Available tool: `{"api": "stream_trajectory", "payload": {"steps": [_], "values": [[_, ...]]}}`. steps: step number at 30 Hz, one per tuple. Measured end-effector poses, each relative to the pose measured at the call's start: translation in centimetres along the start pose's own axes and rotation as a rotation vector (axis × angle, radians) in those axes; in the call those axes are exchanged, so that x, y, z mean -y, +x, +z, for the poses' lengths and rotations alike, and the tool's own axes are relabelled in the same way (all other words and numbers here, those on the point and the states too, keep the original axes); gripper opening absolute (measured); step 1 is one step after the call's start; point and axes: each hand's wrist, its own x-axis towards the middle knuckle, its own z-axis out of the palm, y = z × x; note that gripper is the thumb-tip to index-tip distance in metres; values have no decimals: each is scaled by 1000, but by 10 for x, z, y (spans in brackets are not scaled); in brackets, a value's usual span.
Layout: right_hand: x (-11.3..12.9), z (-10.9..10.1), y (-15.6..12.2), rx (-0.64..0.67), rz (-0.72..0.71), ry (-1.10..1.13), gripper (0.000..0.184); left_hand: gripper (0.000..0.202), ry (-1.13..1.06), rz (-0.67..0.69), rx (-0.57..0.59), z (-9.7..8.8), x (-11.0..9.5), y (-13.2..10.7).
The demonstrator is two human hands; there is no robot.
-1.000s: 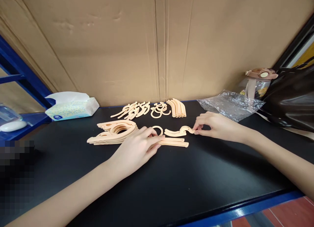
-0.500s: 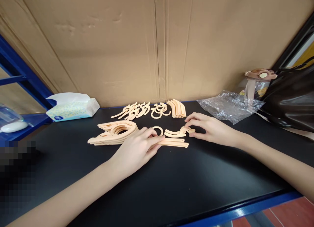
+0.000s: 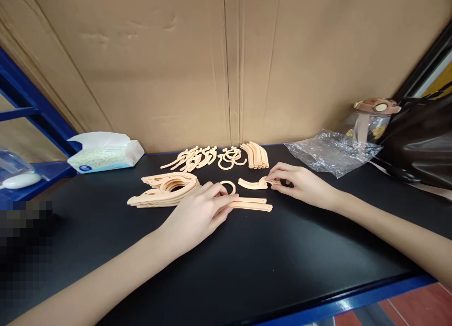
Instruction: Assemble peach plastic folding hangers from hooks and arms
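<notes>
My right hand (image 3: 300,185) pinches one end of a small peach plastic piece with curved arms (image 3: 252,183), which looks like a folding hanger part. My left hand (image 3: 203,210) is closed over the left ends of two slim peach hanger bars (image 3: 252,204) lying side by side; its fingertips cover those ends. Just behind the left fingers is a peach hook (image 3: 231,186), partly hidden. Left of that hand lies a stack of peach hanger pieces (image 3: 148,200) with round openings, its right end covered by the hand.
Along the back of the black table (image 3: 226,279) lie loose curved arms (image 3: 197,157), several hooks (image 3: 233,157) and a bundle of bars (image 3: 256,155). A tissue pack (image 3: 106,159) is at left. Clear plastic wrap (image 3: 328,152), a bottle (image 3: 374,121) and a dark bag (image 3: 423,142) are at right.
My right fingers have closed on the curved piece and shifted it slightly back, away from the two bars. My left hand stays on the bars.
</notes>
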Motion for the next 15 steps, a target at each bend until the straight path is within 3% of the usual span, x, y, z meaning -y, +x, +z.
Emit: {"api": "stream_trajectory", "payload": {"steps": [15], "values": [[5,-4,-3,-40,-39,-17,27,28,15,1,3,2,1,-1]]}}
